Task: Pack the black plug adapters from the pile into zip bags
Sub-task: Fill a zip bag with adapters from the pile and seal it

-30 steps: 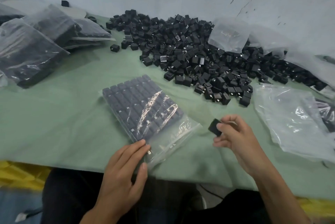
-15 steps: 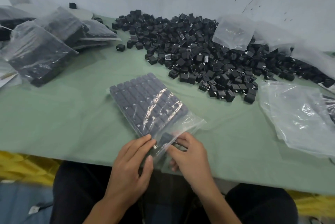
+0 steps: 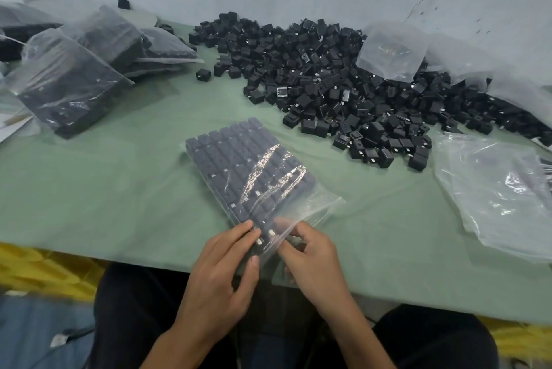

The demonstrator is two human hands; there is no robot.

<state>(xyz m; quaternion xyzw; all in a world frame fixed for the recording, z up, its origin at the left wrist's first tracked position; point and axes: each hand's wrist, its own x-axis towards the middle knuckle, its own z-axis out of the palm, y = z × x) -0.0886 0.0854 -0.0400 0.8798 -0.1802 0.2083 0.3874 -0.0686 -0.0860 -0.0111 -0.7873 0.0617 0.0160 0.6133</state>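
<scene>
while the clear plastic zip bag [image 3: 316, 204], nearly full of rows of small black cube-shaped plug adapters [image 3: 239, 165], lies on the pale green table cloth [image 3: 119, 189] near its front edge, the left hand [image 3: 221, 267] grips its open end. the right hand [image 3: 313, 261] pinches the mouth, fingers curled inside. the loose pile [image 3: 343, 84] lies beyond, by the wall.

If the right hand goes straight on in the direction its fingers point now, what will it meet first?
Probably the nearest row of packed adapters inside the zip bag: the right hand points away and left into the bag's mouth. The left hand grips the bag beside that line; depth is unclear.
</scene>
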